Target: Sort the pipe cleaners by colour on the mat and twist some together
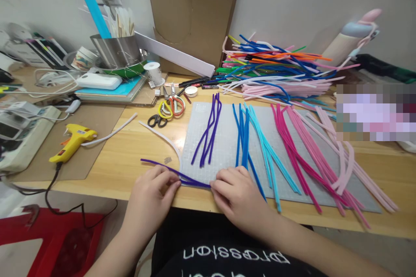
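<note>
My left hand (152, 197) and my right hand (235, 194) both pinch a pair of purple pipe cleaners (191, 179) at the near edge of a grey cutting mat (227, 156). The stems run leftward past my left hand onto the wooden table. The fingers of both hands are closed on them. On the mat lie groups of pipe cleaners: purple (209, 132), dark blue (243, 138), light blue (269, 156), magenta (292, 151) and pale pink (338, 156).
A big mixed pile of pipe cleaners (276, 67) lies at the back. Scissors (167, 110), white pipe cleaners (162, 138) and a yellow glue gun (73, 138) sit to the left. Cardboard (191, 17) leans on the wall. A metal tub (115, 49) holds tools. Below left is a red stool (58, 242).
</note>
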### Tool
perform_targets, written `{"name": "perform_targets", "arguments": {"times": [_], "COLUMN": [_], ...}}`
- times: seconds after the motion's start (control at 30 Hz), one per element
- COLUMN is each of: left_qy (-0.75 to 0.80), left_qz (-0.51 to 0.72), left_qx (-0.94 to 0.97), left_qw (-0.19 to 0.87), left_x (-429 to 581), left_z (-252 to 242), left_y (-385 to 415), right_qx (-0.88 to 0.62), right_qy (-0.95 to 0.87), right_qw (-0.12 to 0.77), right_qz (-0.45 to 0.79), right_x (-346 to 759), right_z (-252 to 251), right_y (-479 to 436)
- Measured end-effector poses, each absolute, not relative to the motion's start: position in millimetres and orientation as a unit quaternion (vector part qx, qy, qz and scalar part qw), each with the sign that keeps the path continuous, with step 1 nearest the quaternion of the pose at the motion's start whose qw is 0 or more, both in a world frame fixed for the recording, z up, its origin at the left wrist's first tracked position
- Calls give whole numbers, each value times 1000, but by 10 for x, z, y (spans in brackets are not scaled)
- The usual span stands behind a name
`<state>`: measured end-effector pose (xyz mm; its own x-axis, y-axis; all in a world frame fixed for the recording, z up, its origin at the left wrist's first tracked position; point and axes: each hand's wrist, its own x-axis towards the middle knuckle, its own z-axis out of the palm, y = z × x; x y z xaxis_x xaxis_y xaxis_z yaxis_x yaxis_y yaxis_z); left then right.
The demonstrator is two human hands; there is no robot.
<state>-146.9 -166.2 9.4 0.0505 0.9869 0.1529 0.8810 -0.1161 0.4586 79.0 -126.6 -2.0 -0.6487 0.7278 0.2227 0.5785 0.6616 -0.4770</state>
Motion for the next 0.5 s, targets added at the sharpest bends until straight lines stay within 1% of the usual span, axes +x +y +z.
{"name": "perform_targets", "arguments": {"times": [0.2, 0.4, 0.5], "left_qy": [627, 634, 636], "left_qz": [208, 197, 192], "left_qx": [746, 741, 739], "left_qw": [88, 103, 117], "left_x": [-1489, -1484, -1477], "left_z": [84, 91, 106], "left_y": [-1622, -1615, -1618], "right_qx": [-365, -395, -407], "right_qy": [-894, -877, -867], "right_qw": [196, 211, 243], "right_qz": [172, 173, 153], "right_x": [791, 835, 924], "right_z": [-23, -17, 48], "right_y": [-1273, -1271, -1276]}}
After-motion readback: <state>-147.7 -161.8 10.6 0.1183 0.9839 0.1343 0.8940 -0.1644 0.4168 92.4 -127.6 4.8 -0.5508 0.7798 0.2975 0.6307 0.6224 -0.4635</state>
